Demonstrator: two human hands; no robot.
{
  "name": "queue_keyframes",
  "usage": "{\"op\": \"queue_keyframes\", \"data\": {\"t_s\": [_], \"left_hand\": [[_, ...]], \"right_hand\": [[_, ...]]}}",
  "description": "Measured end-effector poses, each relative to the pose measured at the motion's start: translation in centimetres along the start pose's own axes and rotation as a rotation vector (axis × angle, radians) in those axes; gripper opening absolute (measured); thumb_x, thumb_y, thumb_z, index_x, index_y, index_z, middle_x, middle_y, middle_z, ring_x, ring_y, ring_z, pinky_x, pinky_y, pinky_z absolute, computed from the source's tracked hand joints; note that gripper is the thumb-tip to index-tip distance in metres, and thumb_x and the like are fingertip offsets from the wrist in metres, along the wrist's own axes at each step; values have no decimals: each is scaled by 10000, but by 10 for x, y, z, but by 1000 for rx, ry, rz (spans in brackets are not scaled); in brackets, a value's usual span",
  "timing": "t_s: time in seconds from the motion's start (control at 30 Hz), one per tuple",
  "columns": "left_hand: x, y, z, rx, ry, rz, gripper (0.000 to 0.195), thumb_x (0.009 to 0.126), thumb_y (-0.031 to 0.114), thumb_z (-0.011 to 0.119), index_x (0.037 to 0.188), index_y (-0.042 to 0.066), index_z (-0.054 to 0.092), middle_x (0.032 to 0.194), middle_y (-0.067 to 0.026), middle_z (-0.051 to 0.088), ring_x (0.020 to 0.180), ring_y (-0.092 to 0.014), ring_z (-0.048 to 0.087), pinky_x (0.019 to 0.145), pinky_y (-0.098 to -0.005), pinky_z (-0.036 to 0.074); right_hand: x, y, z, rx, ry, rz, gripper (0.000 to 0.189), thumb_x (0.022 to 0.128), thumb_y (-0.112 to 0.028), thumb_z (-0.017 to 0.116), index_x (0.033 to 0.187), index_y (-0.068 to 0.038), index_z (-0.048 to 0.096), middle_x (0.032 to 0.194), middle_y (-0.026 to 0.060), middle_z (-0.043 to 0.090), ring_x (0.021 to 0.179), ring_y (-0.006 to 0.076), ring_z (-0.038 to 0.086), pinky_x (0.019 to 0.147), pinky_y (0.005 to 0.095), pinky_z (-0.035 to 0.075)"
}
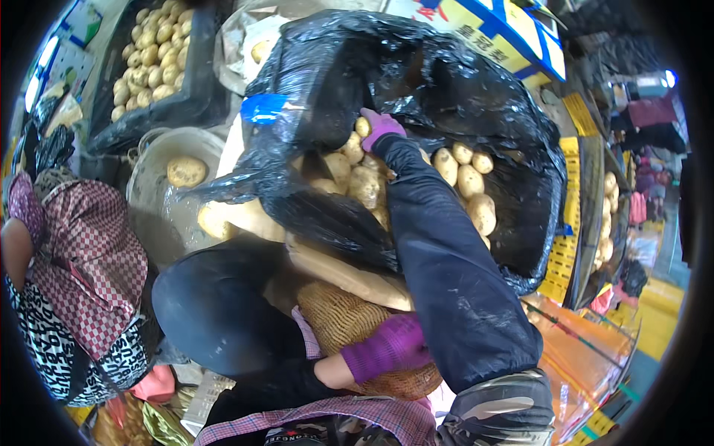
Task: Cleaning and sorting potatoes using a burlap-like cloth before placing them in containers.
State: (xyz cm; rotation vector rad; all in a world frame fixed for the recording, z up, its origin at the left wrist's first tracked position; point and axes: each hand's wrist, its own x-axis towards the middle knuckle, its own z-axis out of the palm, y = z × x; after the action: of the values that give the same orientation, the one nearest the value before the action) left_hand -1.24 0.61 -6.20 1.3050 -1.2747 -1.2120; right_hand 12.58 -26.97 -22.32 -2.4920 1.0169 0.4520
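My right hand point(386, 130), in a purple knit glove, grips a small potato point(363, 127) above the potatoes in a container lined with black plastic point(524, 234). Large pale potatoes point(365, 187) lie just below that hand, and several more point(469, 181) sit right of my forearm. My left hand point(393, 344), also gloved in purple, rests against a brown mesh sack point(340, 312) near my lap. Its fingers disappear behind my right sleeve, so their hold is hidden. A cardboard edge point(346, 273) runs between the sack and the black liner.
A grey bucket point(145, 189) with a potato point(186, 171) stands left of the lined container. Beyond it is a dark crate point(206, 95) of potatoes. A person in a checked garment point(95, 245) is at the left. A yellow crate point(563, 245) and a printed carton point(502, 39) border the right.
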Motion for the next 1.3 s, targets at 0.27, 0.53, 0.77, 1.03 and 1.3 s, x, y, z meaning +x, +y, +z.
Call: {"op": "queue_keyframes", "data": {"t_s": [0.27, 0.53, 0.77, 1.03, 1.3], "left_hand": [[9, 9, -4, 11, 31, 14, 253, 816, 275, 619, 869, 35, 558, 789, -147, 561, 722, -336, 565, 623, -392, 457], [9, -8, 12, -17, 190, 120, 261, 810, 209, 643, 933, -7, 561, 802, -164, 557, 740, -300, 565, 659, -367, 469], [9, 17, -14, 768, 322, 668, 294, 843, 187, 578, 1048, -21, 547, 931, -154, 597, 865, -266, 587, 800, -319, 462], [8, 49, -26, -173, 176, 47, 313, 881, 188, 483, 1103, -25, 540, 1016, -115, 601, 913, -155, 568, 822, -289, 447], [10, 53, -29, -375, 138, -102, 318, 882, 171, 424, 1109, -39, 499, 1089, -223, 534, 968, -323, 561, 841, -366, 448]], "right_hand": [[-129, 45, -87, 1674, -555, -388, 832, 665, -67, 673, 1383, -99, 253, 1310, 185, 406, 1139, 270, 486, 916, 338, 451], [-319, 51, -124, 2142, -289, -492, 823, 591, 29, 625, 1342, -187, 367, 1303, 202, 408, 1202, 434, 390, 989, 510, 355], [-398, 48, -107, 2283, 54, -368, 832, 596, -1, 693, 1326, -233, 366, 1271, 202, 447, 1162, 409, 435, 951, 499, 400], [-423, 29, -88, 2386, 111, -222, 723, 702, -273, 711, 1313, -115, 358, 1253, 217, 434, 1044, 333, 505, 826, 384, 458], [-402, 27, -78, 2608, -434, -326, 887, 789, -742, 292, 1240, 13, 410, 1046, 197, 568, 771, 294, 553, 532, 302, 412]]}}
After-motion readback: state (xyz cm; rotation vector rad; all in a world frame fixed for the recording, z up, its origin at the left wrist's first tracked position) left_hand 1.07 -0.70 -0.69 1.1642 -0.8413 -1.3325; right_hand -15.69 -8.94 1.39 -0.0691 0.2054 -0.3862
